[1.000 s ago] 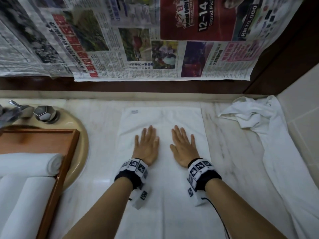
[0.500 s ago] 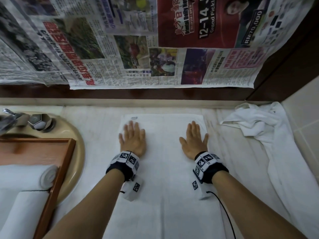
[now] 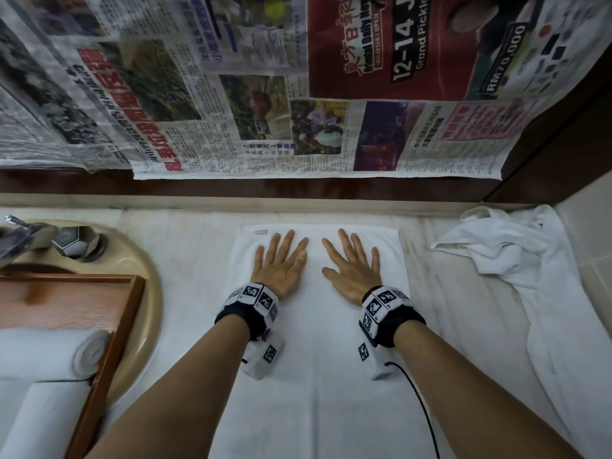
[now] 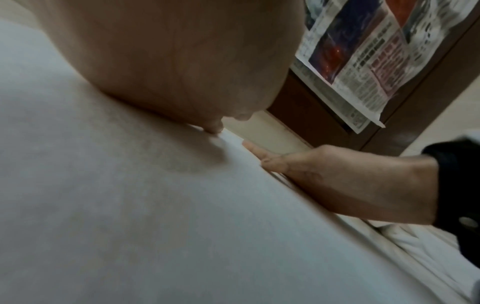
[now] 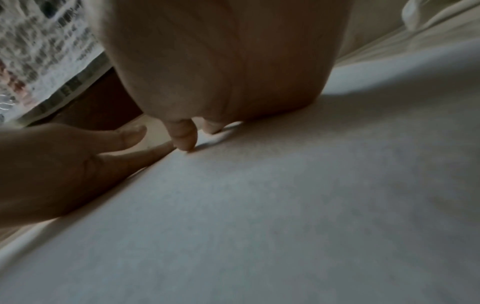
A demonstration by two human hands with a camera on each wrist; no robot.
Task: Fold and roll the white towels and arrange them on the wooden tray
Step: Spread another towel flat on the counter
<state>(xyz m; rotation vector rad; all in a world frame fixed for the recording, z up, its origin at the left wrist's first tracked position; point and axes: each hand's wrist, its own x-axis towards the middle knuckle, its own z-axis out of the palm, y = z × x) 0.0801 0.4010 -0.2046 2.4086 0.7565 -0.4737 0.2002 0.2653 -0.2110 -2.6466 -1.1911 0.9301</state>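
A white towel [image 3: 318, 376] lies folded into a long strip on the marble counter, running from the back wall toward me. My left hand [image 3: 281, 260] and right hand [image 3: 351, 263] both rest flat on its far end, palms down, fingers straight and spread, side by side. The wrist views show the towel [image 4: 155, 226] [image 5: 285, 205] close up under each palm. At the far left a wooden tray [image 3: 109, 342] holds rolled white towels [image 3: 49, 352]. A crumpled white towel [image 3: 516, 250] lies at the back right.
The tray sits over a beige sink [image 3: 145, 293] with a chrome tap [image 3: 76, 243] at the back left. Newspaper [image 3: 298, 94] hangs on the dark wall behind the counter. A tiled wall [image 3: 592, 260] closes the right side.
Both hands slid outward to the towel's edges half a second ago, then came back toward the middle and a little farther up the towel. The towel stays flat.
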